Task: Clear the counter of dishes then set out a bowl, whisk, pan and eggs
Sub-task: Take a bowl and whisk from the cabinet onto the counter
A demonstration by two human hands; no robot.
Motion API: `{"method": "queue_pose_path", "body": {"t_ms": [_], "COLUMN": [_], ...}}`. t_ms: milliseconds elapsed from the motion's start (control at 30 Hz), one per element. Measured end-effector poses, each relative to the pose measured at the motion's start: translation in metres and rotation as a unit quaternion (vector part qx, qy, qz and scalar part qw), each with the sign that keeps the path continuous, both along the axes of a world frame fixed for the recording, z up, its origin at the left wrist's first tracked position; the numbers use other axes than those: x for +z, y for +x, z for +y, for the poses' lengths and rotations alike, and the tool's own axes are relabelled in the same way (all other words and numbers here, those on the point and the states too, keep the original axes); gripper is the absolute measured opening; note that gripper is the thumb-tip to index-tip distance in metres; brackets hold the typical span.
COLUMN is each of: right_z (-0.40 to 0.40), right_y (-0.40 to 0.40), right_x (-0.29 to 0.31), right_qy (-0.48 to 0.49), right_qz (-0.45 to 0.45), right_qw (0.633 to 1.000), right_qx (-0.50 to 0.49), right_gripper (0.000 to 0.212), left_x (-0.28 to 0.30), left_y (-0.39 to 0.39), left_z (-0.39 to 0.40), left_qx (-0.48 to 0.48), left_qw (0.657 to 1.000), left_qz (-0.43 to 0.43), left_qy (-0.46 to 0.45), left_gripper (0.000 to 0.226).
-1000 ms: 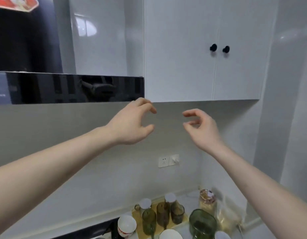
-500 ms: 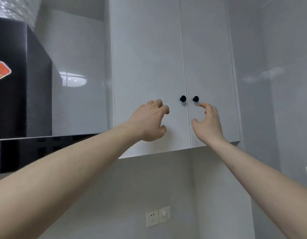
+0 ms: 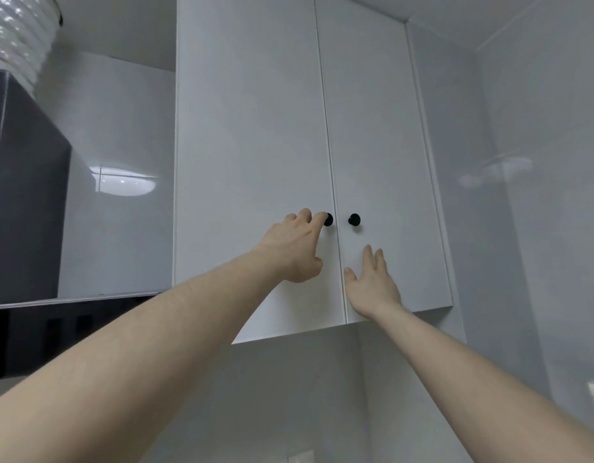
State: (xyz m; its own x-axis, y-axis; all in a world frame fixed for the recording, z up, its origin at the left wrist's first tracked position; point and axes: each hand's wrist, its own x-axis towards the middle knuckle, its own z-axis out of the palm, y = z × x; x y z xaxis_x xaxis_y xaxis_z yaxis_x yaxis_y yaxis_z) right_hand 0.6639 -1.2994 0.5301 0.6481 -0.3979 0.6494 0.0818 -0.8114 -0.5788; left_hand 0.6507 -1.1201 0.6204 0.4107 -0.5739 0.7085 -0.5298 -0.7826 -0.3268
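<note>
head view | white wall cabinet point(image 3: 255, 145) both doors closed | left hand point(image 3: 295, 248) fingers at left black knob point(image 3: 328, 219), grip unclear | right hand point(image 3: 372, 282) spread wide below right knob point(image 3: 354, 219) | task dishes out of sight

Left hand point(image 3: 297, 247) fingertips reach the left black knob point(image 3: 328, 219), seemingly touching; right hand point(image 3: 372, 282) open below.
</note>
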Motion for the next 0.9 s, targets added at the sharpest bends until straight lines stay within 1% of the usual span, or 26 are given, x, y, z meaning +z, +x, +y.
{"method": "queue_pose_path", "body": {"t_ms": [133,200,333,467,567,667,733,900], "right_z": [-0.016,-0.023,-0.029,-0.032,-0.033,-0.024,-0.015,-0.007], "right_y": [0.002,0.002,0.001,-0.010,-0.022,-0.040,-0.050,-0.081], "right_x": [-0.003,-0.003,-0.001,0.006,0.016,0.030,0.038,0.047], "right_qy": [-0.010,-0.008,-0.006,0.017,0.039,0.047,0.035,0.010], "right_qz": [0.020,0.032,0.039,0.051,0.057,0.034,0.007,-0.035], "right_qw": [1.000,0.999,0.999,0.998,0.997,0.998,0.999,0.999], "right_qx": [0.012,0.017,0.018,0.025,0.026,0.014,0.004,-0.010], "right_gripper": [0.069,0.069,0.069,0.063,0.062,0.062,0.061,0.060], "left_x": [0.001,0.002,0.006,0.010,0.012,0.013,0.013,0.008], "left_y": [0.006,0.008,0.009,0.002,-0.002,-0.008,-0.016,-0.058], "left_z": [-0.025,-0.032,-0.043,-0.051,-0.056,-0.061,-0.061,-0.057], "left_qx": [0.008,0.020,0.019,0.009,0.019,0.020,0.016,-0.042], "left_qw": [1.000,1.000,0.998,0.992,0.987,0.986,0.986,0.982], "left_qz": [0.002,0.001,0.015,0.062,0.068,0.046,0.030,0.003], "left_qy": [0.000,-0.010,-0.050,-0.109,-0.148,-0.158,-0.165,-0.182], "left_gripper": [0.081,0.081,0.059,0.047,0.037,0.026,0.025,0.018]}}
